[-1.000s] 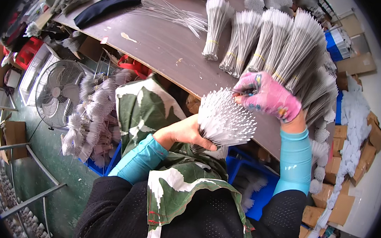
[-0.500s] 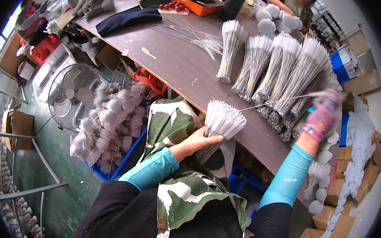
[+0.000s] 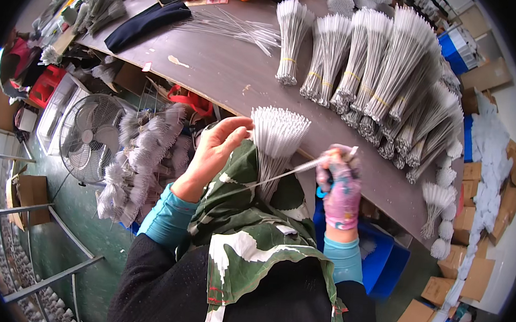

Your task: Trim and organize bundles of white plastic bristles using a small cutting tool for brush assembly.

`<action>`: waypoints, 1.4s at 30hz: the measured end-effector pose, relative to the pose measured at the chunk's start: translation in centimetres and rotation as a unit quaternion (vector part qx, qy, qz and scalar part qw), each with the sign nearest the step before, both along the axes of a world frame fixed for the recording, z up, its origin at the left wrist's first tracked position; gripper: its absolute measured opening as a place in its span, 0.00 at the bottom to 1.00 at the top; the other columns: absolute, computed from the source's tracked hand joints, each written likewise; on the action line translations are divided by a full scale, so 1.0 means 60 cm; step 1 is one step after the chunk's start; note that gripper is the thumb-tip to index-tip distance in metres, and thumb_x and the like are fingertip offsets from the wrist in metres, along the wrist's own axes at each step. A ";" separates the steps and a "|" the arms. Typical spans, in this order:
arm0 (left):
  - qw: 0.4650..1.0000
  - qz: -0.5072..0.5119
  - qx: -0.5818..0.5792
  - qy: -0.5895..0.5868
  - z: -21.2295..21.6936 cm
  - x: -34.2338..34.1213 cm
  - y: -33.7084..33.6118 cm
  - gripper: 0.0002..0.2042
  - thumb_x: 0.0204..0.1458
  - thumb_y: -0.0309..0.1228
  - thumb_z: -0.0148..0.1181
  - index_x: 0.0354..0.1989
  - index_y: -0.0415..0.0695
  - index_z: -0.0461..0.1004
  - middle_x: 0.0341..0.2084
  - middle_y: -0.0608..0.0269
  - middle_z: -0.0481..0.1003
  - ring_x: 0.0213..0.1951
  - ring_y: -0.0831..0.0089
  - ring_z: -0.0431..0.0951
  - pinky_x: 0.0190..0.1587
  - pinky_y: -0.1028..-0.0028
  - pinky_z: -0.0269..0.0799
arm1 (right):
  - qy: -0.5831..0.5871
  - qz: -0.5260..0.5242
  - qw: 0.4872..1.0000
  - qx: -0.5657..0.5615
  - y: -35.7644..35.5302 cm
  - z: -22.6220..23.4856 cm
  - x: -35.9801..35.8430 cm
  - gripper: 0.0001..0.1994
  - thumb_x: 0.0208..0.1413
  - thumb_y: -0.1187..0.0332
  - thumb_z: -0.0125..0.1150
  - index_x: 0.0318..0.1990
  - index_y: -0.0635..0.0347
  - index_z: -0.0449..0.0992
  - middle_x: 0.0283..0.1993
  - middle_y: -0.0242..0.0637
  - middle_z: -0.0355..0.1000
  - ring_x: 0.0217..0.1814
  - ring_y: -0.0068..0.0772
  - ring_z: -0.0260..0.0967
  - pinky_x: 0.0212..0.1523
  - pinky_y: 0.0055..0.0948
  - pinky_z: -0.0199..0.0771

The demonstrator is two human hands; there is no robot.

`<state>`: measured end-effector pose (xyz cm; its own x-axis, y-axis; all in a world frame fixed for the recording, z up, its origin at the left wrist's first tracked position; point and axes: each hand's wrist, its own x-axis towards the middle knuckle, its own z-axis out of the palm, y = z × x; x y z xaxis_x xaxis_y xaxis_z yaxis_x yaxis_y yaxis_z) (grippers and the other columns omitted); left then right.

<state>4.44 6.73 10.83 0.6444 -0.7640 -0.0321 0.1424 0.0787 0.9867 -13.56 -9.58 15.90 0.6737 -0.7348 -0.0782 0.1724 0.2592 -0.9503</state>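
A bundle of thin wire brushes [image 3: 279, 132] with white bristled tops stands in front of me, against my camouflage apron [image 3: 252, 250]. Beside its top is my left hand [image 3: 214, 152], bare, fingers stretched and thumb apart, the fingertips at the bundle's edge. My right hand [image 3: 341, 188], in a stained pink glove, is closed around some thin wire brushes to the right of the bundle. Their thin stems slant down to the left, across the bundle's lower part. How many it holds I cannot make out.
Tied brush bundles [image 3: 378, 68] crowd the table [image 3: 216, 68], with loose brushes [image 3: 231, 29] and a dark cloth [image 3: 147, 27] farther left. Below the table are a blue bin [image 3: 386, 259] and heaped brushes [image 3: 144, 159]. A fan [image 3: 89, 137] and metal rack [image 3: 52, 278] stand left.
My right hand has swung in from above the table bundles towards the bundle before me. My left hand has let go of that bundle's side and moved up beside its top.
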 end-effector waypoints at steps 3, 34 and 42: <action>0.989 -0.142 -0.003 0.031 0.052 -0.040 -0.010 0.16 0.63 0.34 0.45 0.51 0.36 0.69 0.37 0.61 0.77 0.39 0.77 0.75 0.45 0.78 0.70 | 0.034 0.038 0.999 -0.017 0.024 -0.008 0.003 0.05 0.60 0.71 0.54 0.41 0.58 0.72 0.27 0.28 0.68 0.21 0.14 0.61 0.19 0.14 0.57; 0.993 -0.058 0.044 -0.088 0.043 -0.082 -0.003 0.09 0.58 0.31 0.53 0.42 0.39 0.73 0.27 0.64 0.74 0.33 0.79 0.72 0.38 0.77 0.69 | 0.082 0.165 0.976 0.119 0.038 0.001 0.041 0.05 0.57 0.70 0.54 0.39 0.58 0.74 0.27 0.27 0.70 0.22 0.13 0.63 0.21 0.11 0.61; 0.993 -0.082 -0.020 -0.079 0.042 -0.124 -0.017 0.09 0.57 0.31 0.54 0.40 0.39 0.71 0.33 0.57 0.77 0.37 0.70 0.77 0.43 0.71 0.71 | 0.118 0.103 0.986 0.055 0.041 -0.016 -0.004 0.09 0.57 0.68 0.55 0.44 0.57 0.72 0.30 0.26 0.69 0.24 0.12 0.62 0.21 0.10 0.58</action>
<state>-2.98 5.69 13.35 0.5060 -0.8576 0.0924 -0.0009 0.1066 0.9943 -13.83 -7.10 14.97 0.7615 -0.5630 -0.3211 -0.1165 0.3685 -0.9223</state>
